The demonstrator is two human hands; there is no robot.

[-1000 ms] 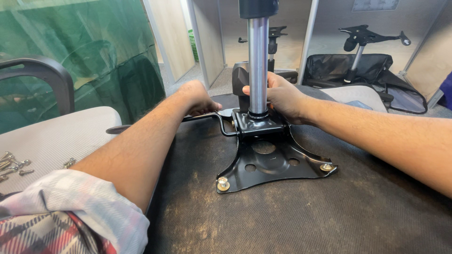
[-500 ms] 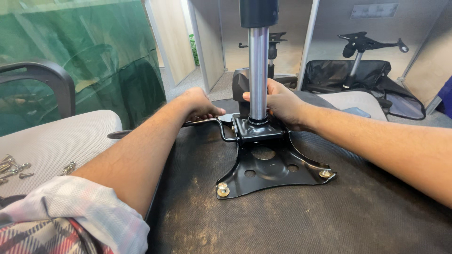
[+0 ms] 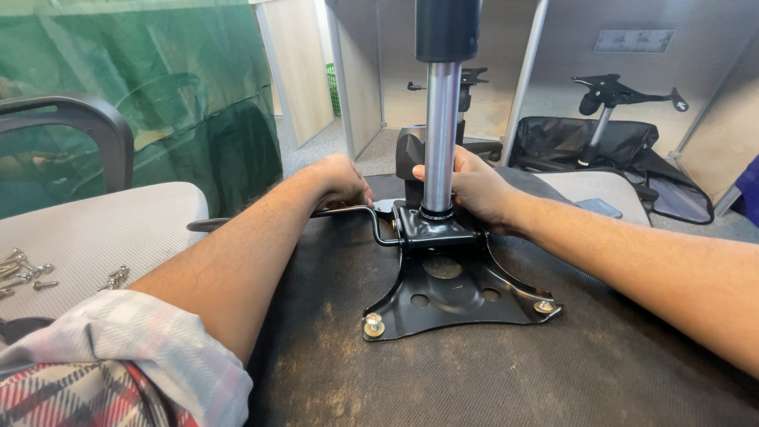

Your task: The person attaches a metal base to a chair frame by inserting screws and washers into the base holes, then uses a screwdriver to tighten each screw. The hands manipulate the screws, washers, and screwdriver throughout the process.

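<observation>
Head cam, looking down at an upturned chair seat (image 3: pixel 506 379), dark underside up, w/ a black metal plate (image 3: pixel 462 296) bolted flat on it approx. centre of view. Two bolts show at the plate's near corners: one near-left (image 3: pixel 373 324), one near-right (image 3: pixel 544 306). A shiny steel post (image 3: pixel 441 138) stands upright out of the plate's boxy hub, w/ a black sleeve (image 3: pixel 447 28) on its upper part running off the top edge. Left hand (image 3: pixel 341 180) is curled, knuckles up, fingers closed over the far end of a thin bent lever rod (image 3: pixel 360 212) that sticks out of the hub's left side; the rod's other end pokes out under the forearm toward the grey seat. Right hand (image 3: pixel 474 188) sits just right of the post, thumb touching the post's base, fingers wrapped down behind the hub; how tight the grip is – can't tell, fingertips hidden. Both forearms bare; a plaid sleeve (image 3: pixel 111 364) is rolled up on the left arm. Left of the work: a grey fabric chair seat (image 3: pixel 103 229) w/ a black armrest (image 3: pixel 75 119) and a scatter of loose screws (image 3: pixel 32 273) lying on it. Behind: green tinted glass panel (image 3: pixel 142 95), another chair base w/ post (image 3: pixel 609 99) on black plastic sheeting, well apart from the hands.
</observation>
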